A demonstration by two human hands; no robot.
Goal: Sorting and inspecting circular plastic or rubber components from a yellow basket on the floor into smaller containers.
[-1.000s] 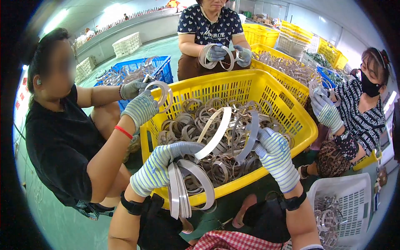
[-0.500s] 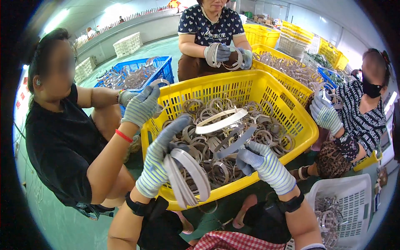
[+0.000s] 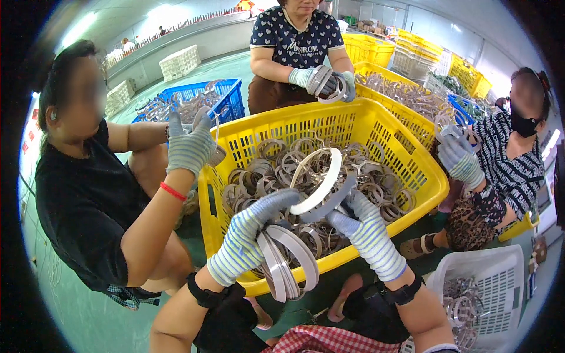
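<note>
My left hand, in a striped glove with grey fingers, is closed round a stack of flat metal rings hanging below its palm. Its fingertips meet the lower left end of a pale ring, tilted above the pile. Closed too, my right hand pinches a darker grey curved metal band, which crosses just beside the pale ring. Whether these two are joined I cannot tell. Beneath both hands, a yellow crate holds a heap of loose metal rings.
Three gloved co-workers sit around the crate, with rings in hand: one left, one opposite, one right. A blue crate and another yellow crate stand behind. A white crate stands at lower right.
My left hand has moved right with its stack, its fingertips now against the pale ring. That ring has swung from nearly flat to steeply tilted. The left co-worker's raised hand has shifted left.
</note>
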